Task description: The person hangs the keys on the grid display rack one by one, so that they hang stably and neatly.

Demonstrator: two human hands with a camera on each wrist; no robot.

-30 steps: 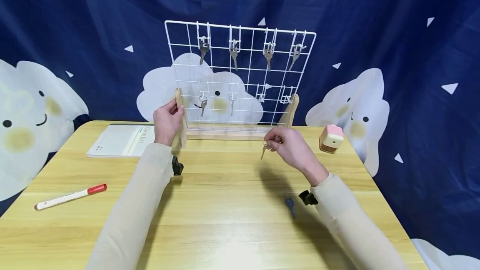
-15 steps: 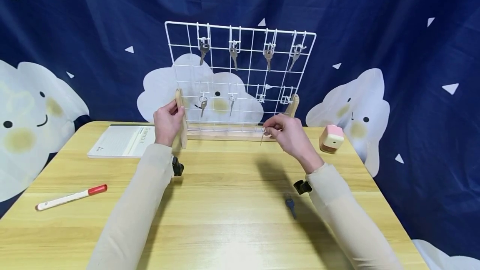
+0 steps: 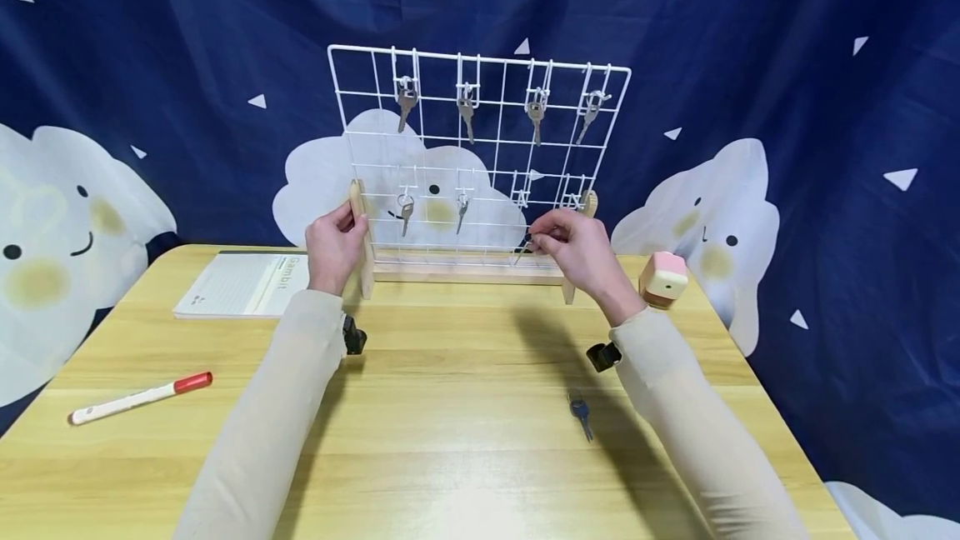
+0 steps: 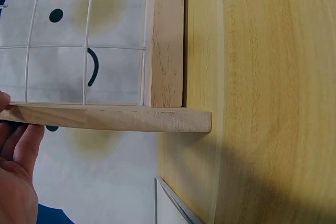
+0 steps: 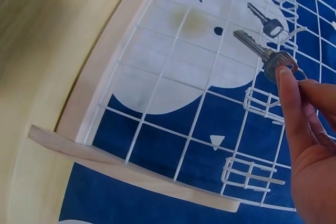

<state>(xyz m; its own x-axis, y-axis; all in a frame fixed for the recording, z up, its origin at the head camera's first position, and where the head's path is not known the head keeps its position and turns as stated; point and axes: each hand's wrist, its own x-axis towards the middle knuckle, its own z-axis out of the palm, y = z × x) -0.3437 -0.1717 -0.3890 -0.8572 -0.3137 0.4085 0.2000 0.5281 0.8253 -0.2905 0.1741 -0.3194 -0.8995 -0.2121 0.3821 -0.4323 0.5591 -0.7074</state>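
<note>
Fingers: left hand (image 3: pixel 335 247) curls round the left wooden upright (image 3: pixel 363 238) of the white wire grid rack (image 3: pixel 480 158), bracing it; right hand (image 3: pixel 576 250) pinches the head of a silver metal key (image 5: pixel 261 52) between thumb and fingertips (image 5: pixel 287 83), nothing else in it.
Key in hand: held up close in front of the rack's lower right part, near the small empty white wire hooks (image 3: pixel 521 190); whether it touches the wire I cannot tell.
Done so far: top row full, bottom row half filled, judging by what hangs.
Left to do: seemingly the two right-hand bottom hooks, with the pinched key and the dark-headed key (image 3: pixel 580 415) lying on the near right of the yellow wooden table (image 3: pixel 450 440).
Keys counted: four on the top row, two on the bottom row, one in the right hand, one on the table; eight in all.
Other things: one white notebook (image 3: pixel 240 283) far left, one red-capped white marker (image 3: pixel 138 397) near left, one pink and cream cube (image 3: pixel 663 278) far right.
</note>
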